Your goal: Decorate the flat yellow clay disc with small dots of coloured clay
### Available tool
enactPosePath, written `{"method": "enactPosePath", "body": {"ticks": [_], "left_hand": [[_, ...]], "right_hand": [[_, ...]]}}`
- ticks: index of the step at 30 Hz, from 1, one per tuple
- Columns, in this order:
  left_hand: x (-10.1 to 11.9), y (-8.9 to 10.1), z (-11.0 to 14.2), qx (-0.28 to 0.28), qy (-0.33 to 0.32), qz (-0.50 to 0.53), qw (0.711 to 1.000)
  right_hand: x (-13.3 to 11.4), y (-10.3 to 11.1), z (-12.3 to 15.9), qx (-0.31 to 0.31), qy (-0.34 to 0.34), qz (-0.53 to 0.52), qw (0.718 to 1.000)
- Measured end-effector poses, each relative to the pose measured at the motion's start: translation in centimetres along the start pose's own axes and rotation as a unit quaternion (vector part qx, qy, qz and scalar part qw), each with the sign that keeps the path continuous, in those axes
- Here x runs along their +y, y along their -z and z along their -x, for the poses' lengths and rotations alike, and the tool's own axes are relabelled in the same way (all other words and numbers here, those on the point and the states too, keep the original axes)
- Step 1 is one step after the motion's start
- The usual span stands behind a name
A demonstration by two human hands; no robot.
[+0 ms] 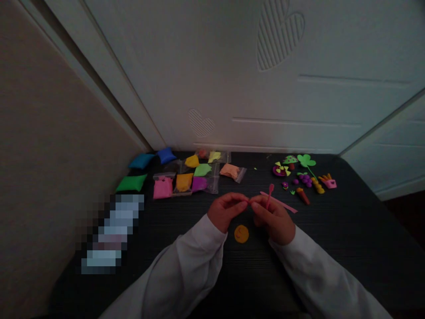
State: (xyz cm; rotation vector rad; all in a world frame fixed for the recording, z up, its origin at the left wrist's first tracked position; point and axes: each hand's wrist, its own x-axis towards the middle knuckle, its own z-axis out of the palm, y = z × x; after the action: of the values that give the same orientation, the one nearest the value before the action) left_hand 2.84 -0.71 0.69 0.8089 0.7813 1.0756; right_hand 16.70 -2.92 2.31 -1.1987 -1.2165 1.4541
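My left hand [226,210] and my right hand [272,219] meet fingertip to fingertip above the dark table [348,239], pinching a tiny reddish piece of clay [249,201] between them. My right hand also grips a pink modelling tool [270,193] that sticks up from its fingers. A flat orange clay disc [241,233] with marks on it lies on the table just below and between my hands. A thin pink strip [279,202] lies behind my right hand.
Several bags of coloured clay [186,177] lie at the back left, with green [132,182] and blue [166,155] packs beside them. Small finished clay figures [303,175] stand at the back right. A white panelled wall [265,88] rises behind the table.
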Motion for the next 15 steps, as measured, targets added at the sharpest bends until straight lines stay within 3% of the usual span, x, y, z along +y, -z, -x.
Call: {"method": "enactPosePath", "body": {"ticks": [4, 10, 12, 15], "left_hand": [[0.24, 0.01, 0.19, -0.020, -0.024, -0.036, 0.999], [0.16, -0.05, 0.29, -0.032, -0.033, -0.070, 0.996], [0.16, -0.12, 0.34, -0.030, -0.019, -0.038, 0.999], [0.74, -0.47, 0.61, -0.040, 0.022, 0.101, 0.994]], "right_hand": [[0.47, -0.08, -0.39, -0.030, -0.071, -0.143, 0.987], [0.35, -0.18, -0.52, -0.028, -0.108, -0.180, 0.977], [0.18, -0.16, -0.51, -0.033, -0.114, -0.187, 0.975], [-0.25, -0.22, -0.20, -0.032, -0.095, -0.143, 0.985]]}}
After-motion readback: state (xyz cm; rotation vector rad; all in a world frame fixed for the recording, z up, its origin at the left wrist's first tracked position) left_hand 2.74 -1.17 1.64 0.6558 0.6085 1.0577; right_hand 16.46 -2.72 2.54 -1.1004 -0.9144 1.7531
